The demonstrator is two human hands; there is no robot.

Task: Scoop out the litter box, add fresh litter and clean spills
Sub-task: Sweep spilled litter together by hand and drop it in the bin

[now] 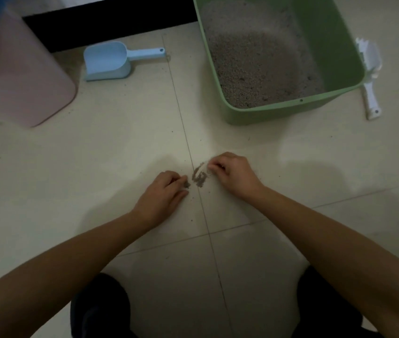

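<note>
A small patch of spilled grey litter (199,177) lies on the pale tiled floor (120,147), close to a grout line. My left hand (163,196) rests on the floor just left of it, fingers curled, fingertips touching some grains. My right hand (232,173) sits just right of the patch, its fingers curled over the patch's edge. The green litter box (288,111) stands at the upper right, filled with grey litter (259,59). A light blue scoop (107,61) lies on the floor at the upper left. A white slotted scoop (371,69) rests beside the box's right wall.
A pink bin (20,79) stands at the far left with something blue above it. A dark furniture base (110,23) runs along the back. Scattered litter grains dot the tiles. My dark-clothed knees (98,311) are at the bottom.
</note>
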